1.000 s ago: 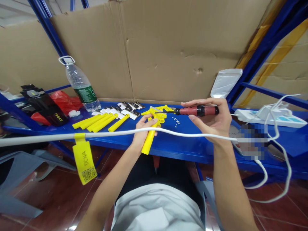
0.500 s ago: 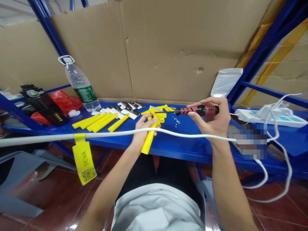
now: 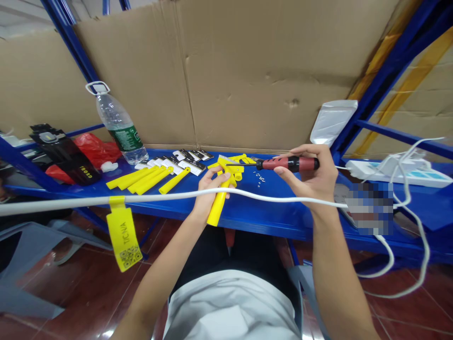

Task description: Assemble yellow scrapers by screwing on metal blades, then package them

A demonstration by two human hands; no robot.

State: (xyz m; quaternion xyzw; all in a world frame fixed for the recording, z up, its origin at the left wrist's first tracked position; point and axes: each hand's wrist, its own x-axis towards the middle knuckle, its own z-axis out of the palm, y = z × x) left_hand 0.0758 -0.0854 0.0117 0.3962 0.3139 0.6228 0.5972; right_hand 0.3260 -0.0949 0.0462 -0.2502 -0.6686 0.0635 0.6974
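Observation:
My left hand (image 3: 209,188) is closed around a yellow plastic handle (image 3: 218,205), its long end slanting down toward me past the shelf edge. In my right hand (image 3: 314,172) is a red and black screwdriver (image 3: 283,164), held level with its shaft pointing left. The screwdriver's tip meets the upper part of the yellow handle; the exact contact spot is too small to make out. Behind my left hand lie more yellow parts (image 3: 239,158), partly hidden. Several tiny screws (image 3: 261,178) are scattered on the blue shelf (image 3: 269,212) below the screwdriver.
Several yellow handles with black and white cards (image 3: 152,179) lie to the left. Beyond them stand a water bottle (image 3: 122,127) and a black flask (image 3: 67,156). A white cable (image 3: 269,196) crosses in front of my hands. A power strip (image 3: 399,172) sits at right.
The screwdriver handle has turned about its axis and shifted slightly left, with my right fingers moving along. My left hand and the yellow handle stay nearly in place.

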